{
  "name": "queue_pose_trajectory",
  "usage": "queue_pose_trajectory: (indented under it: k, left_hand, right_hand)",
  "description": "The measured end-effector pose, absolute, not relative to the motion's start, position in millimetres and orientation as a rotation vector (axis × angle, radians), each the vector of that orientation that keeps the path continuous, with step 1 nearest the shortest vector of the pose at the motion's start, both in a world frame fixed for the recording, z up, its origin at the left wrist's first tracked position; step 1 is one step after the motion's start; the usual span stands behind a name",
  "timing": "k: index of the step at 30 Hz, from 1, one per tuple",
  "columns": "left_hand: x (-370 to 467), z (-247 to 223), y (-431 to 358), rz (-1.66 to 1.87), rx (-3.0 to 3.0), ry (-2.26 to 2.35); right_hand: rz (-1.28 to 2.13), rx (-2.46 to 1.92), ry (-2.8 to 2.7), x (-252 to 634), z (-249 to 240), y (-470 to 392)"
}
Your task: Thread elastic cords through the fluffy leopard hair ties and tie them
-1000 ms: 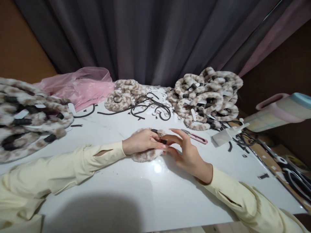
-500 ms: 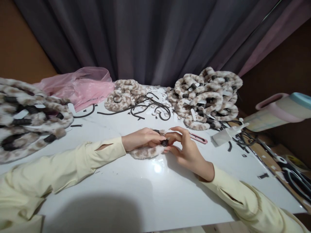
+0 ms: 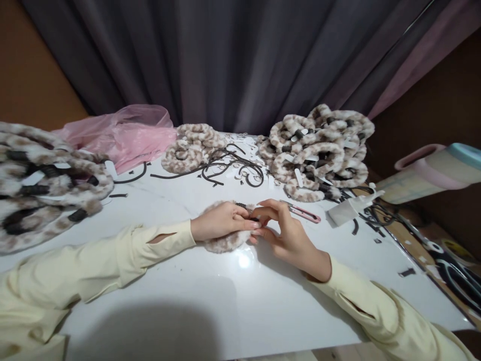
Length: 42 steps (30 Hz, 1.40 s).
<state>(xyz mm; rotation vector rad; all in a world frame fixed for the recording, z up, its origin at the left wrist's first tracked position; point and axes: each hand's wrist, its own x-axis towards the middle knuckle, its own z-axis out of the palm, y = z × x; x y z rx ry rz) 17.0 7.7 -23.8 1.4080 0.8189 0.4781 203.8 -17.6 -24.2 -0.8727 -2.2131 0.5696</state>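
A furry ring, white with brown spots [image 3: 225, 243], lies on the white table in front of me, partly covered by my hands. My left hand [image 3: 225, 219] reaches over it, fingers closed on its right side, where a black cord wrapping [image 3: 241, 205] shows. Close against those fingertips, my right hand [image 3: 280, 228] pinches at the same dark wrapped part with thumb and forefinger. Most of that dark part is hidden by the fingers. Just beyond my right hand rests a pink cutter [image 3: 305, 214].
Piles of similar furry rings stand at the left [image 3: 41, 175] and back right [image 3: 319, 150], with a smaller pile [image 3: 193, 148] behind. Black cords [image 3: 229, 163], a pink bag [image 3: 128, 133], a white glue bottle [image 3: 343, 210], a tumbler [image 3: 424, 173] and scissors [image 3: 456, 281] lie around.
My left fingers have moved right and over the black wrapped end, which is now mostly covered. The ring has shifted slightly. My right hand stays nearly in place.
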Motion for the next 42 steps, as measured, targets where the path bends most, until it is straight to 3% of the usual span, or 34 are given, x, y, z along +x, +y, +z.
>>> queue_pose_trajectory:
  k: [14, 21, 27, 35, 42]
  left_hand:
    - [16.2, -20.2, 9.1, 0.328, 1.334, 0.644]
    - [16.0, -16.6, 12.2, 0.346, 1.224, 0.653]
    - [15.7, -17.6, 13.6, 0.434, 1.142, 0.718]
    - [22.9, -21.4, 5.4, 0.576, 1.287, 0.780]
    - [27.6, -21.3, -0.2, 0.651, 1.544, 0.920]
  right_hand:
    - [0.463, -0.791, -2.296, 204.9, -20.4, -17.1]
    - [0.517, -0.775, -2.230, 204.6, -17.7, -13.1]
    - [0.361, -0.827, -2.141, 210.0, -3.3, -15.5]
    - [0.620, -1.193, -2.292, 199.2, -3.8, -22.0]
    - [0.831, -1.255, -2.271, 193.4, -1.9, -24.2]
